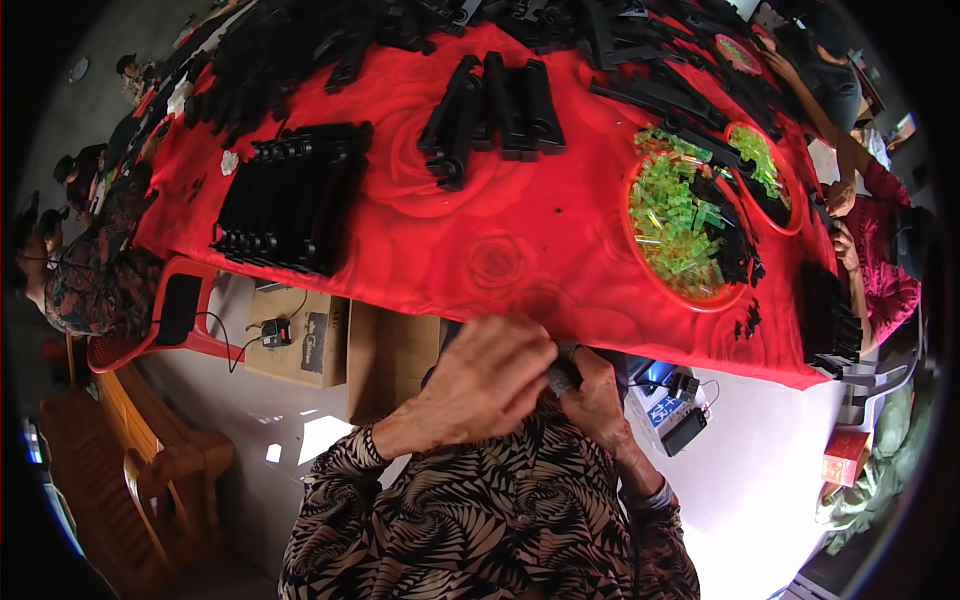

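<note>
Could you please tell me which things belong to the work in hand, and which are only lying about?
Probably part of the work:
black plastic parts in a row
loose black parts
yellow-green pieces
small black pieces beside these

Probably just lying about:
open cardboard box
red plastic chair
wooden seat

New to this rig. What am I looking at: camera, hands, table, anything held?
No robot here. A person wears a fisheye camera on the head, looking down, so straight edges bend toward the picture's rim. The bare left hand and right hand are close together by the near edge of a table covered in red cloth. On it lie a row of black parts, loose black parts and a red bowl of green-yellow pieces. Whether either hand holds anything is unclear.
</note>
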`<state>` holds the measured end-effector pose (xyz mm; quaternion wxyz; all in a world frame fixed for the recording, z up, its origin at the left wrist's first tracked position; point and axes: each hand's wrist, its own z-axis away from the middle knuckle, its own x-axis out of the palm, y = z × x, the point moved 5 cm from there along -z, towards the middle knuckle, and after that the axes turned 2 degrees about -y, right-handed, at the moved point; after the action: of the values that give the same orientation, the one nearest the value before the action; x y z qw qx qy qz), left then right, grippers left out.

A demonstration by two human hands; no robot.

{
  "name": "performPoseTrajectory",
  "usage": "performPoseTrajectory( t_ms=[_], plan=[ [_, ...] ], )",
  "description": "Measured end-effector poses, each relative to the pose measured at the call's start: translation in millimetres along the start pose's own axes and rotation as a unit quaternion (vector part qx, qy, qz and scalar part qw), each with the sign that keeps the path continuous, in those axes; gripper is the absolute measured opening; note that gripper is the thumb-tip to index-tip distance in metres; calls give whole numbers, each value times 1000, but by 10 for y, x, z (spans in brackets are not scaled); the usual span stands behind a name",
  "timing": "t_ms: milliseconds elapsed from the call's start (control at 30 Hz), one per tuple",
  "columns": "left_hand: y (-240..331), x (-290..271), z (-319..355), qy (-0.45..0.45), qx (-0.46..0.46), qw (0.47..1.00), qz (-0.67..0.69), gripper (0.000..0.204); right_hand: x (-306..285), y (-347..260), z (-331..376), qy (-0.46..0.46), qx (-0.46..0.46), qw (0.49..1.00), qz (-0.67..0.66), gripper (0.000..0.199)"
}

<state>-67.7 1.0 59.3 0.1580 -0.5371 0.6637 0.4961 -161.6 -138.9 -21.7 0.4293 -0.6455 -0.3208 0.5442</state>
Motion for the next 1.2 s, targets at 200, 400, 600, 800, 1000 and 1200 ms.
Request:
performPoseTrajectory(
  t_ms=[200, 400, 600, 800, 1000, 1200],
  plan=[
    [-485, 14, 52, 186, -254, 866, 387, 34, 191, -98, -82, 46, -30, 994, -96, 25],
    [-564, 263, 127, 255, -286, 686, 619, 22, 415, 183, -115, 22, -6, 990, -140, 26],
    [-522, 240, 102, 245, -277, 699, 612, 20, 479, 181, -123, -71, 24, 970, -232, 24],
    [-475, 212, 77, 242, -291, 725, 576, 19, 475, 63, -188, -139, 61, 980, -128, 24],
    [-481, 240, 98, 222, -287, 733, 575, 16, 447, -29, -192, -97, -49, 993, -39, 20],
    [-456, 246, 42, 199, -288, 757, 552, 17, 461, 11, -181, -96, 40, 977, -188, 23]
  ],
)
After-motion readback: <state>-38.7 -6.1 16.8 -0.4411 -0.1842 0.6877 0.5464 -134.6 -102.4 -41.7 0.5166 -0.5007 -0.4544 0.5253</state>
